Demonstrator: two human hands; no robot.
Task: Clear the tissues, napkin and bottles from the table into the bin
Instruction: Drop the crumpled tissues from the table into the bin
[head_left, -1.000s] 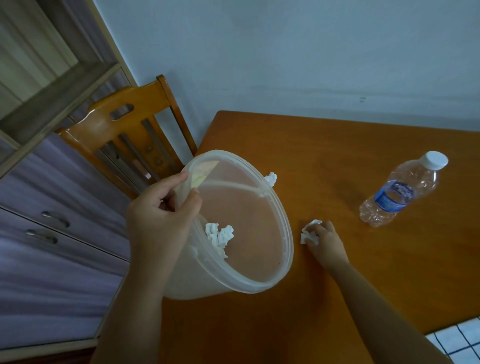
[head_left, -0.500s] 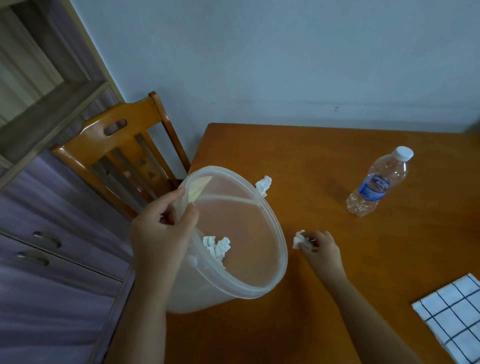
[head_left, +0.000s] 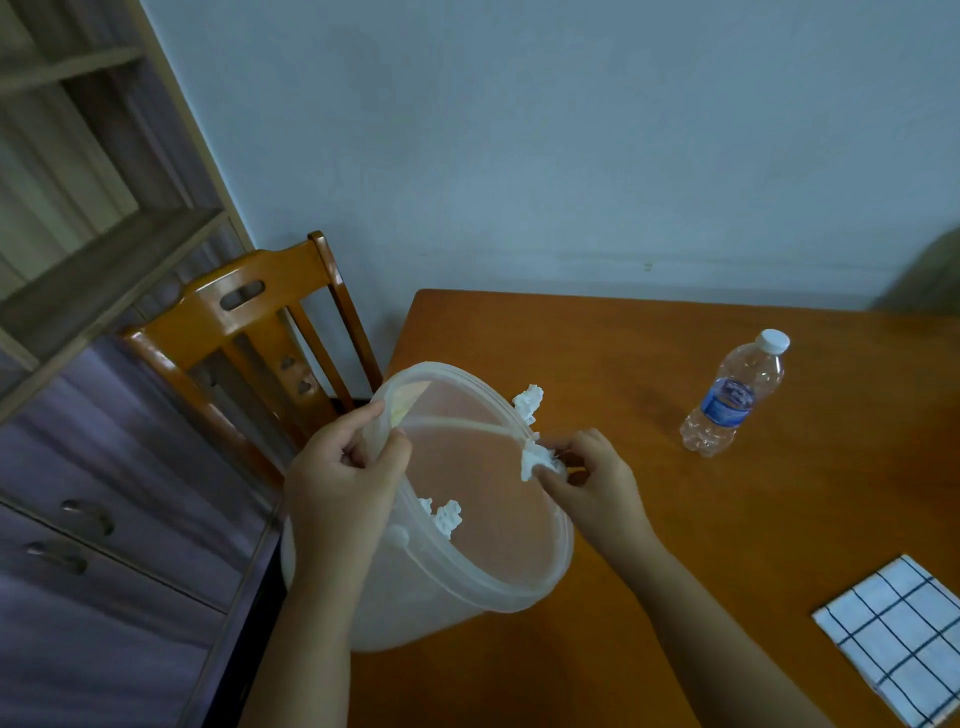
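Observation:
My left hand (head_left: 345, 478) grips the near-left rim of a translucent plastic bin (head_left: 498, 587), which is tilted at the table's left edge. My right hand (head_left: 592, 480) pinches a crumpled white tissue (head_left: 535, 460) right at the bin's far right rim. Another crumpled tissue (head_left: 447, 515) lies inside the bin. A third tissue (head_left: 529, 401) sits on the table just behind the rim. A clear plastic water bottle (head_left: 735, 397) with a blue label and white cap lies on the table to the right. A white napkin with dark grid lines (head_left: 898, 634) lies at the lower right.
The orange wooden table (head_left: 597, 358) stands against a pale wall. A wooden chair (head_left: 249, 332) is at the table's left end. A wooden shelf unit with purple drawers (head_left: 104, 519) fills the left side.
My right hand lifted the crumpled tissue off the table and carried it left to the bin's rim. The view tilted up, bringing the napkin further into sight.

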